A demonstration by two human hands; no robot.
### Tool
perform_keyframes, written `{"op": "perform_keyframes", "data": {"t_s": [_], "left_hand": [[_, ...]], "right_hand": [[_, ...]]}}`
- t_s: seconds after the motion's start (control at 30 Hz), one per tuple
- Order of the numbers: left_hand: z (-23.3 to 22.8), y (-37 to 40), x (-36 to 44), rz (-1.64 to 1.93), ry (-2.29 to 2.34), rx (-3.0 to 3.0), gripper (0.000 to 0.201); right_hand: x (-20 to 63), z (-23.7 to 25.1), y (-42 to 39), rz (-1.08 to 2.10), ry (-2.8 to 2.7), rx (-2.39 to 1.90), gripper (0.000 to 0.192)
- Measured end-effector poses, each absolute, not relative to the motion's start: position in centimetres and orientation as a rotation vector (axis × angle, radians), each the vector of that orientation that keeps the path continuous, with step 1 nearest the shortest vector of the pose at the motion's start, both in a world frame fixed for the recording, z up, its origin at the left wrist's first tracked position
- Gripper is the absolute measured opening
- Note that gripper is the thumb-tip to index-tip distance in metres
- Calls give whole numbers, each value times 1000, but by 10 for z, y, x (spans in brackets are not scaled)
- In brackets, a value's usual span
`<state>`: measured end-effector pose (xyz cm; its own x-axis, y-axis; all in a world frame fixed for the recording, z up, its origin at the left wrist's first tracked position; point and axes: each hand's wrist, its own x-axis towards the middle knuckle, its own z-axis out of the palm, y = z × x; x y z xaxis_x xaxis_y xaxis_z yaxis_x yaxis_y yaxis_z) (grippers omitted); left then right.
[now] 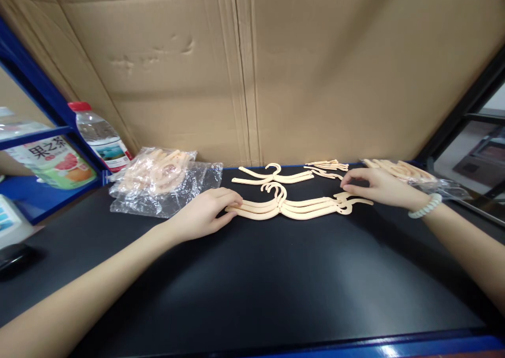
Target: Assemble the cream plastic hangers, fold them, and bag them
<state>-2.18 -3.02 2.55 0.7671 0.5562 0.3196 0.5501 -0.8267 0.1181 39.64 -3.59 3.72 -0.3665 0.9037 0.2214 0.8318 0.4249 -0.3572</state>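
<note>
Hangers (294, 208), a stacked bundle, lie mid-table. Our left hand (205, 213) pinches one end and our right hand (374, 186) the other, squaring the stack, we judge. Next calls for even ends. Behind: spare hanger (272, 176), plastic bag (161, 185), bottle (100, 135).

Water bottle (100, 135); juice bottle (59, 162); cardboard wall (252, 69).

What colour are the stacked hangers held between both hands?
Pale cream-beige; the stacked hangers show clearly in the head view.
</note>
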Motion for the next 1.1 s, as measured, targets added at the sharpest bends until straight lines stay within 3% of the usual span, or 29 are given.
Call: {"op": "perform_keyframes", "data": {"t_s": [0.17, 0.5, 1.0, 1.1], "left_hand": [[27, -31, -23, 470, 895, 2954, 23], [23, -53, -5, 119, 789, 2941, 70], [28, -60, -3, -76, 829, 2919, 73], [27, -59, -3, -50, 815, 2918, 73]], "right_hand": [[396, 37, -36, 268, -2301, -1481, 39], [390, 33, -37, 266, -2340, -1442, 29], [388, 33, -37, 323, -2385, -1416, 35], [384, 31, -40, 362, -2449, -1313, 50]]}}
